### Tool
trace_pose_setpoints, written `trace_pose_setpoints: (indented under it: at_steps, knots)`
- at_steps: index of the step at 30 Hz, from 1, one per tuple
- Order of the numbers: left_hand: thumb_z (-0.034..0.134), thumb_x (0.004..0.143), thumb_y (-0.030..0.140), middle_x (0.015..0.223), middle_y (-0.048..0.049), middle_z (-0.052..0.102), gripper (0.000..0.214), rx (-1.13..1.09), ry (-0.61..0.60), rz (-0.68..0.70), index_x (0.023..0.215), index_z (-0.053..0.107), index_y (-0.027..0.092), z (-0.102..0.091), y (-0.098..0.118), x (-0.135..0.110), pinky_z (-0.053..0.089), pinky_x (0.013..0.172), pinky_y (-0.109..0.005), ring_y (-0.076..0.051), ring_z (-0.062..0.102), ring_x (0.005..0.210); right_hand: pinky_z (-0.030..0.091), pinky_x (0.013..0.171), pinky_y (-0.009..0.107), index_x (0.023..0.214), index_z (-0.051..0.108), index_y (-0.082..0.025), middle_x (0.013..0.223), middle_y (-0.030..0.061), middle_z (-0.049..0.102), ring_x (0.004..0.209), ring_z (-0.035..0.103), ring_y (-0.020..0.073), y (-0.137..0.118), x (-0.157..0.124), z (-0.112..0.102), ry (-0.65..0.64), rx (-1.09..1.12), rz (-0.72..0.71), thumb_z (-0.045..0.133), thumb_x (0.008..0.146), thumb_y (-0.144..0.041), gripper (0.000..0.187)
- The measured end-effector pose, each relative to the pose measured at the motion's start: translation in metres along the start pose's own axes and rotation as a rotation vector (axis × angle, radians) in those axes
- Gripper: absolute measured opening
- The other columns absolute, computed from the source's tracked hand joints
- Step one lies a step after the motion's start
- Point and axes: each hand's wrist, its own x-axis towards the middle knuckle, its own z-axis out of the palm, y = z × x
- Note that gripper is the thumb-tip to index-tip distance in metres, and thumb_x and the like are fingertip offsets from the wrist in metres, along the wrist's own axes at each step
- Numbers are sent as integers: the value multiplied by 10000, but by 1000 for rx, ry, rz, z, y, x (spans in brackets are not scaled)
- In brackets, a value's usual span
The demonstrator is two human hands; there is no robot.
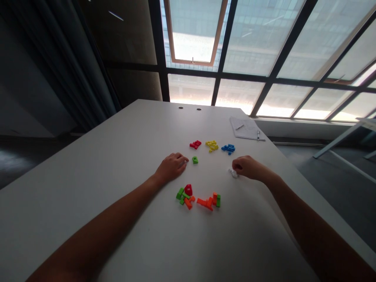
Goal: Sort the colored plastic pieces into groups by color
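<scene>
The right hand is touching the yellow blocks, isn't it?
No. The head view shows the right hand at a small white thing, not at the yellow blocks, which lie farther away from it.

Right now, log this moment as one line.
left hand near green block | right hand touching white piece | on white table

On the table [88, 156], a lone plastic block [195, 159] lies between my hands, with my left hand [171, 167] just beside it and my right hand [248, 167] farther right, over a crumpled scrap [234, 173]. Behind the block, three clusters of pieces [212, 145] stand in a row. Before it lie a left heap [185, 197] and a right heap [210, 201]. Farther behind and right lies a notepad [245, 128], a pen [258, 135] on it.
</scene>
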Motion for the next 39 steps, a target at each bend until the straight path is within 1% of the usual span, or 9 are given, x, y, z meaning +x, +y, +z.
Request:
trace_pose_setpoints:
  at_steps: [6,11,15,18,21,23,29,34,39]
  knots:
    - [564,995,303,1186,-83,715,302,6,-3,1,1218,765,270,0,0,0,553,963,-398,-263,659,1070,425,718,270,845,757,-184,847,50,748,760,644,183,-9,-3,-5,5,-14,3,595,856,-75,195]
    - [565,997,301,1180,-80,717,298,1,3,8,1214,766,268,1,-1,0,551,960,-395,-261,659,1063,462,719,279,891,770,-194,900,65,763,794,675,200,-36,-10,-13,-12,45,-40,609,915,-131,174]
    - [565,999,307,1182,-82,716,298,1,-1,0,1216,766,274,1,-1,0,556,954,-393,-263,661,1074,499,709,265,1063,781,-222,1032,57,765,823,704,184,-68,-17,-12,-203,240,-172,697,926,-220,161]
    - [560,1003,313,1183,-84,715,306,7,-4,0,1227,764,266,1,-1,0,555,969,-400,-265,660,1081,519,732,282,1206,750,-228,1174,75,742,877,713,194,-90,-19,-8,-343,315,-228,759,914,-341,314]
    - [562,1003,311,1181,-83,716,306,11,-5,3,1229,763,262,0,0,0,552,977,-399,-265,660,1083,529,801,330,1333,693,-212,1303,115,699,999,708,252,-105,-19,-3,-436,298,-201,804,873,-429,521]
    - [569,1000,304,1179,-82,717,300,9,-3,4,1225,764,265,-1,0,0,553,972,-397,-264,661,1077,527,869,368,1371,671,-205,1342,132,678,1103,685,302,-111,-18,0,-458,263,-170,824,849,-434,590]
    - [578,999,306,1165,-76,718,287,2,10,7,1214,766,274,1,0,0,557,957,-393,-260,665,1059,505,979,412,1389,664,-198,1365,145,662,1196,652,337,-114,-16,2,-457,236,-155,797,868,-341,556]
    - [566,1003,315,1176,-84,716,300,7,12,5,1221,768,269,2,-1,-1,558,961,-390,-259,664,1067,507,974,400,1421,646,-204,1397,145,647,1227,639,329,-107,-16,-2,-453,259,-134,764,874,-258,562]
    - [577,1000,304,1170,-74,718,288,4,14,7,1217,765,275,2,-1,0,555,962,-392,-257,663,1063,520,907,363,1393,662,-215,1346,120,674,1111,676,277,-96,-15,-1,-464,285,-149,787,866,-246,543]
